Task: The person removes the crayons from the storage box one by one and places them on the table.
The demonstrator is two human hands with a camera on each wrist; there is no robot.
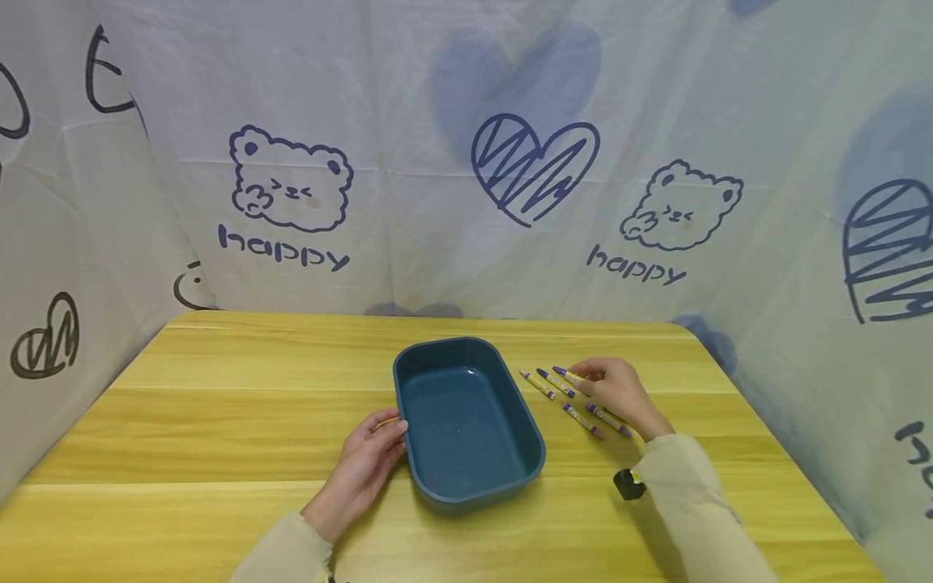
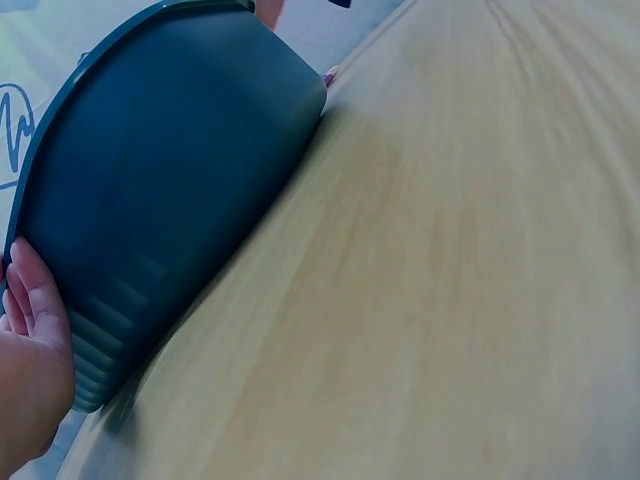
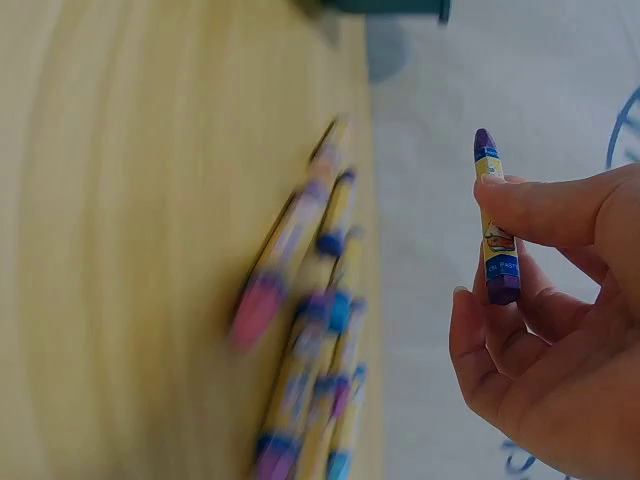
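A dark teal plastic bin (image 1: pixel 466 437) sits on the table. My left hand (image 1: pixel 362 463) holds its left wall, with the thumb tip at the rim and fingers against the outside, as the left wrist view also shows. To the right of the bin my right hand (image 1: pixel 618 393) pinches a purple oil pastel (image 3: pixel 497 235) in a yellow and blue wrapper between thumb and fingers. Below that hand several more oil pastels (image 1: pixel 537 385) lie on the wood, among them one with a pink tip (image 3: pixel 258 310); they look blurred in the right wrist view.
The light wood table (image 1: pixel 219 437) reaches back to a white cloth backdrop (image 1: pixel 423 243) printed with bears and hearts. More of this cloth hangs at both sides. A small black device (image 1: pixel 628 484) is at the right sleeve (image 1: pixel 692 494).
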